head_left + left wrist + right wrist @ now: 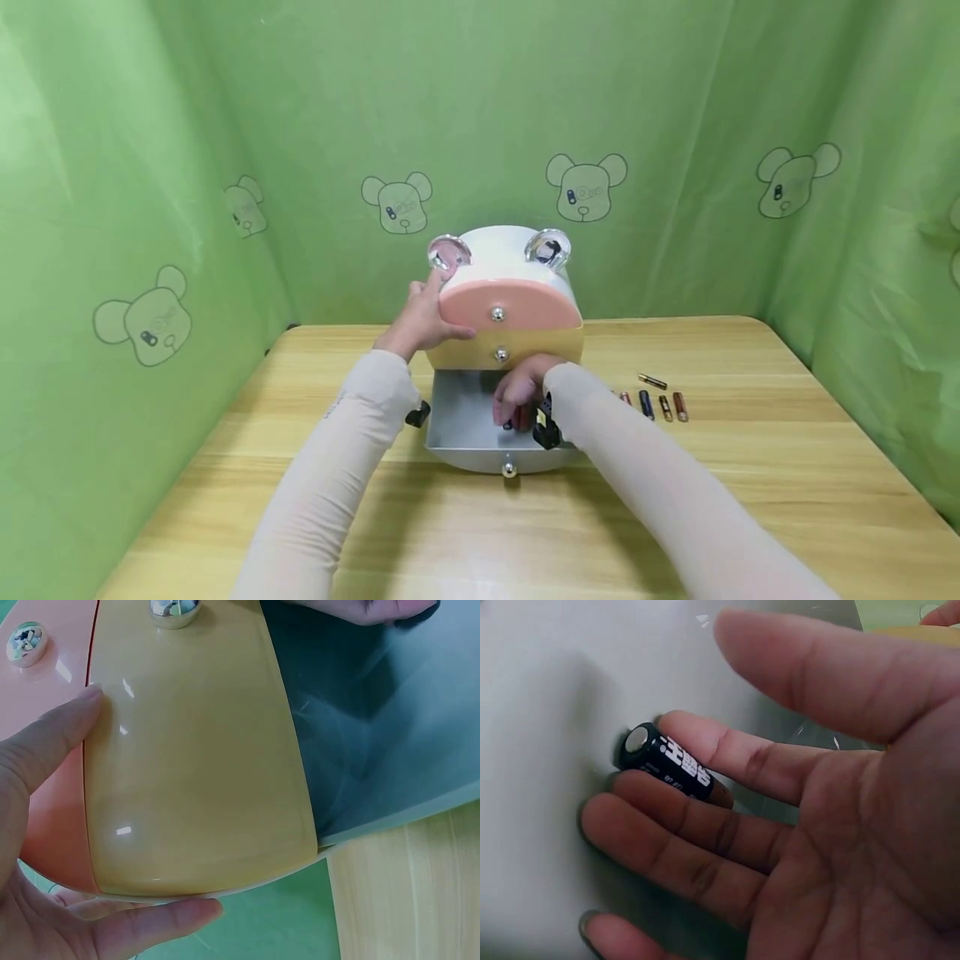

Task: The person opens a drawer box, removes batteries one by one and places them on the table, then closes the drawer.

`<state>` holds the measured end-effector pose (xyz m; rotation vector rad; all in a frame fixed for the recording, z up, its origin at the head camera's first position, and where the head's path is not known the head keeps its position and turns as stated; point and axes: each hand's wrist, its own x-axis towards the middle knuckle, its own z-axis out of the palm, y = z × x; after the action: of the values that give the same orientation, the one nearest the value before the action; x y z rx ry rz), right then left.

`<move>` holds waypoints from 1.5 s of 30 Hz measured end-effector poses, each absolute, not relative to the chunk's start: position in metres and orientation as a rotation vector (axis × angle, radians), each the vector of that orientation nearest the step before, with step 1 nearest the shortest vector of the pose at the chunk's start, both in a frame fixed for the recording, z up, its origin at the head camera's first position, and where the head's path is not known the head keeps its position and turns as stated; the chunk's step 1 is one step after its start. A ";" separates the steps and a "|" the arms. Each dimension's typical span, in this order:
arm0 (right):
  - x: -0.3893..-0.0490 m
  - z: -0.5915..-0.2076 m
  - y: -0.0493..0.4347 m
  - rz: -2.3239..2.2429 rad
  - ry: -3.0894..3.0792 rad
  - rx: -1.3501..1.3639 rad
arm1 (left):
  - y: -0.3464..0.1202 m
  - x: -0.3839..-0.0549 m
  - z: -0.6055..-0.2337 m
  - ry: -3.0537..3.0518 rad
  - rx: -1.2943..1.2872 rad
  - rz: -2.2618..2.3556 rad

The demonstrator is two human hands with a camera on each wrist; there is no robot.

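Observation:
A small rounded drawer cabinet (504,250) with a white top, shiny ears and pink and yellow drawer fronts stands on the table. My left hand (429,315) holds its left side, thumb on the front by the pink-yellow seam, fingers along the side. The grey bottom drawer (457,417) is pulled out. Inside it, my right hand (522,389) reaches down, palm partly turned up. In the right wrist view, a dark battery (671,761) lies on the drawer floor between the index and middle fingers, and the thumb is well apart from it.
Several loose batteries (647,405) lie on the wooden table (750,467) right of the cabinet, partly behind my right sleeve. Round metal knobs (509,470) stick out from the drawer fronts. Green curtain (480,108) surrounds the table at the back and sides.

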<state>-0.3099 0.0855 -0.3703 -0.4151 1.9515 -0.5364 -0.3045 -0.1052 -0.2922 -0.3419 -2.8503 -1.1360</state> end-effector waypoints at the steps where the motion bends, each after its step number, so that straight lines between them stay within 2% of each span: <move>1: -0.310 -0.371 0.085 -0.535 1.949 -0.411 | -0.105 -0.304 -0.292 -2.851 -0.339 -1.141; 29: -0.307 -0.362 0.088 -0.508 1.915 -0.431 | -0.104 -0.305 -0.289 -2.854 -0.355 -1.130; 45: -0.289 -0.341 0.089 -0.550 2.084 -0.459 | -0.107 -0.308 -0.287 -2.871 -0.357 -1.111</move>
<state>-0.2886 0.0895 -0.3408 -0.4587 2.0837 -0.5505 -0.3079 -0.1066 -0.2875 -0.3570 -2.8712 -1.1114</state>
